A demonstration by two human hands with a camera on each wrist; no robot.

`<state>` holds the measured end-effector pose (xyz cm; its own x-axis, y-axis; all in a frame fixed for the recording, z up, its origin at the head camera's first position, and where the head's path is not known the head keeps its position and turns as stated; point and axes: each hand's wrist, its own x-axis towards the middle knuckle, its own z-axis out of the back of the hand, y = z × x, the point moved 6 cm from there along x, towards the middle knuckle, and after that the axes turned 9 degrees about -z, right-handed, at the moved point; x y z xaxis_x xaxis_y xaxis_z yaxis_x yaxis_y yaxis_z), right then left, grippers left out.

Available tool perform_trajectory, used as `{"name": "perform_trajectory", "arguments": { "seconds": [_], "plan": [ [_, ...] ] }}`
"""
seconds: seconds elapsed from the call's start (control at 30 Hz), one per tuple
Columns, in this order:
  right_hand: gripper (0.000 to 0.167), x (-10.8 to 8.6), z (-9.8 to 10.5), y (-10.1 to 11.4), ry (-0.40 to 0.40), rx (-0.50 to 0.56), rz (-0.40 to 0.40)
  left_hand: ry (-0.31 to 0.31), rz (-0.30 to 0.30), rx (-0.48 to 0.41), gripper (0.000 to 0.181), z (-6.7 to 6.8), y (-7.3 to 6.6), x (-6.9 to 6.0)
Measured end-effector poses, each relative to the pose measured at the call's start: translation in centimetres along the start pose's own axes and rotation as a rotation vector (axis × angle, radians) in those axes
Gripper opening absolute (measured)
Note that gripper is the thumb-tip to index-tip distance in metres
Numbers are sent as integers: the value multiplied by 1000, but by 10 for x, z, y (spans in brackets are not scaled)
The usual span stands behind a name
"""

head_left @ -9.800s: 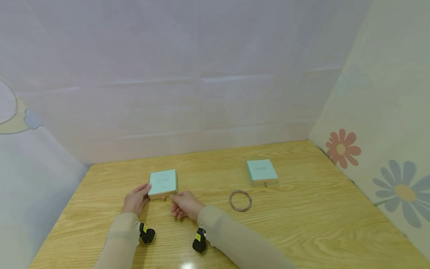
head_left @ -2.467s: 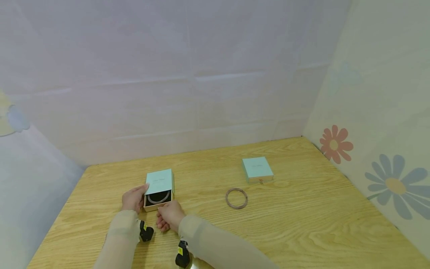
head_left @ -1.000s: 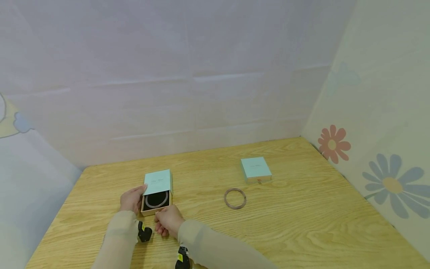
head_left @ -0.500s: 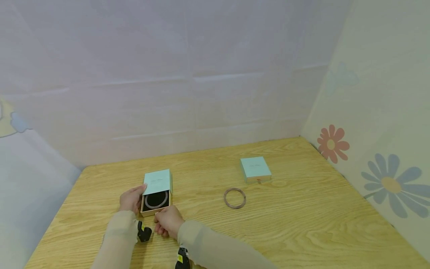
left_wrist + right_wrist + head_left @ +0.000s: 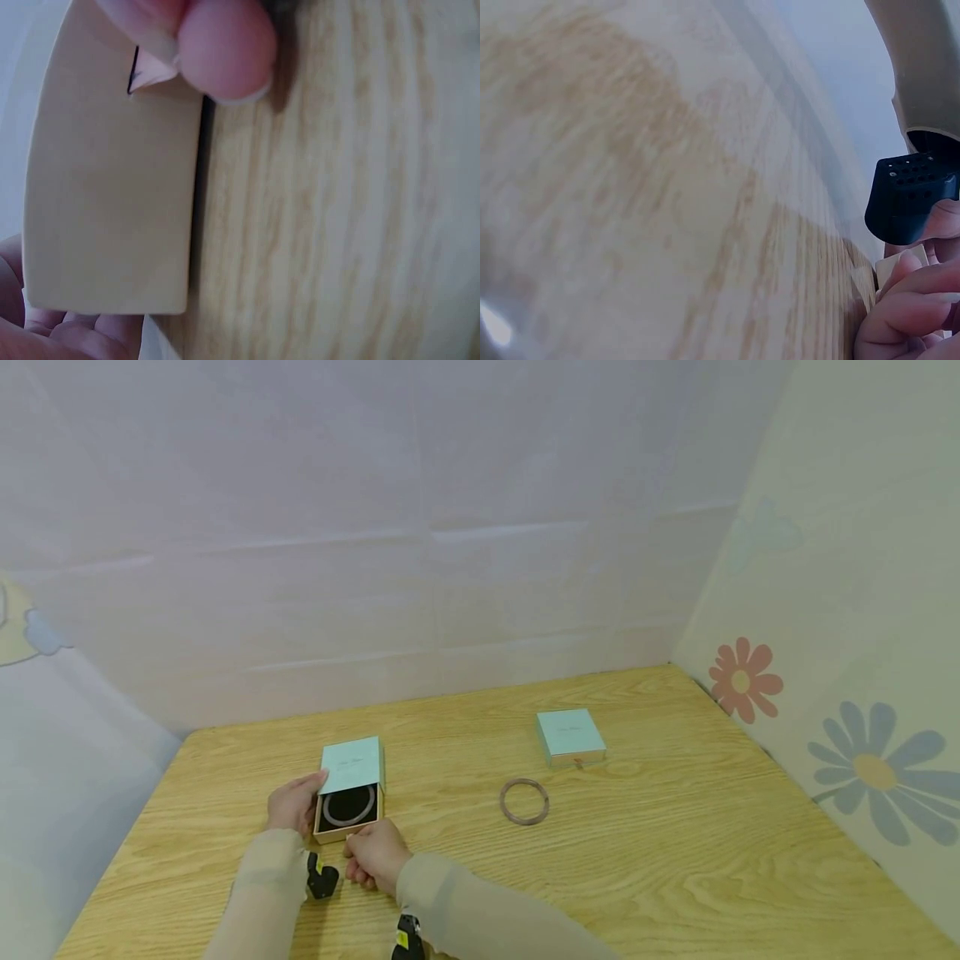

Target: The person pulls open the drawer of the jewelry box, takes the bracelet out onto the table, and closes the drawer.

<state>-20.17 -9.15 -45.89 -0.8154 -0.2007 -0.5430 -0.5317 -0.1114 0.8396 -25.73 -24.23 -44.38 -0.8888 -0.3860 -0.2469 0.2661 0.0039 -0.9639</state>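
Note:
On the table's left side stands a mint-green jewelry box [image 5: 352, 764] with its drawer [image 5: 347, 837] pulled out toward me. A bangle [image 5: 327, 816] lies on the drawer's black lining. My left hand [image 5: 293, 803] holds the box by its left side, the thumb at the top edge and the other fingers partly hidden. At the drawer's front, my right hand [image 5: 377, 853] pinches a small pull tab [image 5: 154, 71] between thumb and finger, as the left wrist view shows up close. The right wrist view catches the curled fingers [image 5: 907, 315] at its lower right edge.
A second bangle [image 5: 504, 812] lies on the wooden table [image 5: 675, 860] right of my hands. Behind it stands another mint-green box [image 5: 572, 733], closed. Pale cloth [image 5: 480, 568] hangs along the back and sides. Each wrist carries a black camera [image 5: 322, 878].
Since the oldest frame, the box's drawer has slid out toward me, uncovering the bangle, and my right hand has come along with its tab. Over the last second hardly anything has moved.

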Motion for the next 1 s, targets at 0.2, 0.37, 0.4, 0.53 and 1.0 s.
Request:
{"name": "perform_trajectory", "arguments": {
  "seconds": [0.2,0.37,0.4,0.53,1.0],
  "plan": [
    [30,-1,0,0,2,5,-13,-25,-1,10,50,0,2,3],
    [31,-2,0,0,-12,4,-8,-10,-5,-1,52,-1,3,4],
    [31,-3,0,0,-15,2,-1,-2,-8,-5,53,-1,3,3],
    [31,-4,1,0,-18,-4,13,14,-15,-12,54,-1,4,3],
    [28,-7,1,0,-5,-28,9,16,2,11,53,0,0,-1]
  ]
}}
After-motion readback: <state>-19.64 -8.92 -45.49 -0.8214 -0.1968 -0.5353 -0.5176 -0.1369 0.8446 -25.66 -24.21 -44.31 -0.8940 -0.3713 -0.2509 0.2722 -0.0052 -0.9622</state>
